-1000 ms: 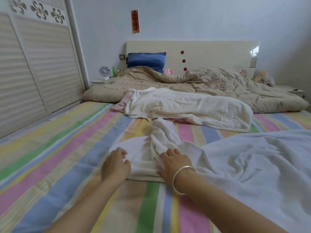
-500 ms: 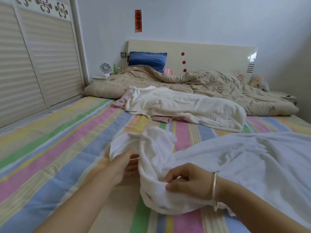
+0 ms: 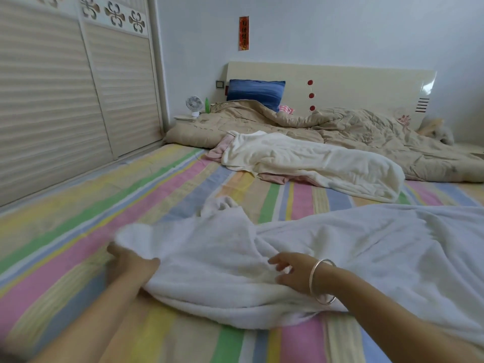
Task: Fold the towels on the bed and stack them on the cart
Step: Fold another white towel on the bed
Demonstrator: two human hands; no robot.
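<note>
A large white towel (image 3: 222, 258) lies rumpled across the striped bed sheet (image 3: 78, 244) and runs off to the right. My left hand (image 3: 131, 263), blurred, holds the towel's left edge, with cloth draped over its fingers. My right hand (image 3: 293, 273), wearing a silver bracelet, rests on top of the towel with its fingers loosely spread. Farther up the bed a cream towel (image 3: 301, 161) lies unfolded over a pink cloth (image 3: 217, 153). No cart is in view.
A beige quilt (image 3: 366, 127) and a blue pillow (image 3: 255, 91) are bunched against the headboard (image 3: 340, 82). Sliding wardrobe doors (image 3: 65, 100) run along the bed's left side. A small fan (image 3: 194, 104) stands in the far left corner.
My left hand has moved left, drawing the white towel's edge out flatter. My right hand has let go of its pinch and now lies on the towel.
</note>
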